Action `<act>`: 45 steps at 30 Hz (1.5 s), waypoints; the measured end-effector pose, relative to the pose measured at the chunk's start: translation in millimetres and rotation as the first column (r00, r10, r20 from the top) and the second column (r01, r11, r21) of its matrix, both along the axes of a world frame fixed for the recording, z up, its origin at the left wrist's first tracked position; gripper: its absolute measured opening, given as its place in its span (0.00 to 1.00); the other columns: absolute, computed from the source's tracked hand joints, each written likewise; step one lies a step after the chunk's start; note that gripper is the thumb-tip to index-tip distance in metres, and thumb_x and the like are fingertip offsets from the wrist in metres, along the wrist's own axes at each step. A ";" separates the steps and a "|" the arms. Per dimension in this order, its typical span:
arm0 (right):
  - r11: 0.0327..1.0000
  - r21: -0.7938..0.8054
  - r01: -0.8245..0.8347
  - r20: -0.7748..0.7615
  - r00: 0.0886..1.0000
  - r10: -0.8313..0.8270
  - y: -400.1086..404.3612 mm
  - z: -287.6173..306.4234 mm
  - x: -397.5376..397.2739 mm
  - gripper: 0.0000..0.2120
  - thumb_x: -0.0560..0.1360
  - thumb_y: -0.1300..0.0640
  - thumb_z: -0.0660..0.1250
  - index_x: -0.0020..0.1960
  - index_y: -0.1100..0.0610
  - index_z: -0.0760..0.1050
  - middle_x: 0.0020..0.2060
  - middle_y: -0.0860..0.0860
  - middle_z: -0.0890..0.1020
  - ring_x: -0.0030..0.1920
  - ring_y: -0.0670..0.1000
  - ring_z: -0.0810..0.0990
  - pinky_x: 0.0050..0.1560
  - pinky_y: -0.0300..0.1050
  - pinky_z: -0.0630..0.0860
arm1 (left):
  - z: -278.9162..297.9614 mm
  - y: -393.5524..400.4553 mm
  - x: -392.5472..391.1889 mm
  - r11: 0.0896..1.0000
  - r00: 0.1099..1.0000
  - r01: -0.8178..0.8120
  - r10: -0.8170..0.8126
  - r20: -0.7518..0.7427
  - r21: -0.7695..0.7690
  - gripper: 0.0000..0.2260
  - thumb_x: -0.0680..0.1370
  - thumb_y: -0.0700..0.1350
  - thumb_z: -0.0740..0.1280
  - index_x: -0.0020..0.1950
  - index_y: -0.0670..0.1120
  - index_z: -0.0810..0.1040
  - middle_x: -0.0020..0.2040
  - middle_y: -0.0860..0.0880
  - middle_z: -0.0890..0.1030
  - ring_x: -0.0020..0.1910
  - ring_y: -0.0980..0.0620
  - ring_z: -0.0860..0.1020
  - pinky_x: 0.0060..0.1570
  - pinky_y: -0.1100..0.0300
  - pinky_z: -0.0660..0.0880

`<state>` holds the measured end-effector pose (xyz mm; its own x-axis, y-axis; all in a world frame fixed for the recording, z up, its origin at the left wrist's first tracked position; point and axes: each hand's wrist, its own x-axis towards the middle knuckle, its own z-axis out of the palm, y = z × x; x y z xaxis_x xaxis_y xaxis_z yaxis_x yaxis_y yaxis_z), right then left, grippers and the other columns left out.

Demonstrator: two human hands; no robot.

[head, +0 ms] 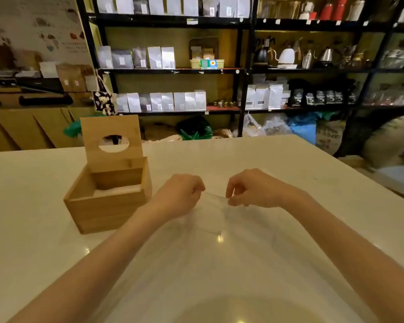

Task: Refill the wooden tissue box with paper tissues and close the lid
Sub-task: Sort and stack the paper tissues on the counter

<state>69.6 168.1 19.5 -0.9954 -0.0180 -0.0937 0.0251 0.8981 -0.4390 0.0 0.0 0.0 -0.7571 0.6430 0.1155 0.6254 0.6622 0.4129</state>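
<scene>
A wooden tissue box [107, 206] stands on the white table [289, 183], left of centre. Its lid [112, 141], with an oval hole, is raised upright at the back. Inside, a low layer of white tissues [117, 190] shows at the bottom. To the right of the box, my left hand [180, 194] and my right hand [252, 190] each pinch an edge of a thin, see-through plastic wrapper [212, 206]. It is stretched between them just above the table. What the wrapper holds is too faint to tell.
The table's far edge runs behind the box. Beyond it stand black shelves [243, 71] with white bags, kettles and dark packets. Bags lie on the floor under the shelves. A wooden counter [21, 127] is at the far left.
</scene>
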 end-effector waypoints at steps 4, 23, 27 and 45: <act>0.996 0.051 0.075 -0.146 0.987 -0.067 -6.2 -27.4 7.8 0.09 0.74 0.54 0.65 0.51 0.55 0.79 0.39 0.47 0.76 0.42 0.48 0.74 0.44 0.43 0.73 | -26.5 -7.6 -0.4 0.999 0.992 -0.022 0.025 -0.122 0.027 0.14 0.79 0.43 0.56 0.64 0.46 0.70 0.65 0.47 0.71 0.63 0.49 0.68 0.61 0.58 0.66; 0.977 0.202 0.068 -0.461 0.887 0.033 -16.2 -63.5 1.5 0.12 0.77 0.57 0.58 0.52 0.56 0.79 0.47 0.51 0.79 0.51 0.53 0.73 0.44 0.47 0.71 | -57.5 -16.7 -3.4 0.988 0.959 -0.114 0.136 -0.249 0.100 0.14 0.77 0.42 0.57 0.61 0.44 0.73 0.55 0.45 0.73 0.57 0.46 0.68 0.51 0.55 0.71; 0.984 0.162 0.074 -0.553 0.832 0.028 -10.9 -63.7 2.7 0.09 0.76 0.57 0.60 0.49 0.56 0.79 0.46 0.50 0.79 0.50 0.52 0.73 0.41 0.42 0.65 | -56.9 -17.3 -2.6 0.980 0.970 -0.070 0.110 -0.217 0.184 0.09 0.78 0.41 0.56 0.55 0.44 0.71 0.54 0.46 0.74 0.54 0.48 0.70 0.51 0.57 0.69; 0.543 -0.839 -0.004 -0.007 1.000 -0.005 -10.7 -5.5 26.8 0.04 0.72 0.63 0.67 0.42 0.58 0.80 0.36 0.51 0.84 0.37 0.49 0.83 0.33 0.40 0.80 | -6.6 -47.5 50.8 0.576 0.864 -0.293 -0.183 0.470 0.763 0.14 0.75 0.37 0.62 0.54 0.56 0.72 0.50 0.55 0.78 0.43 0.57 0.81 0.37 0.61 0.79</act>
<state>96.4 157.4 14.0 -0.9961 -0.0837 -0.0285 0.0183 0.1194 -0.9927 50.8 -47.5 -6.6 -0.8895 0.4173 0.1862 0.1767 -0.0616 0.9823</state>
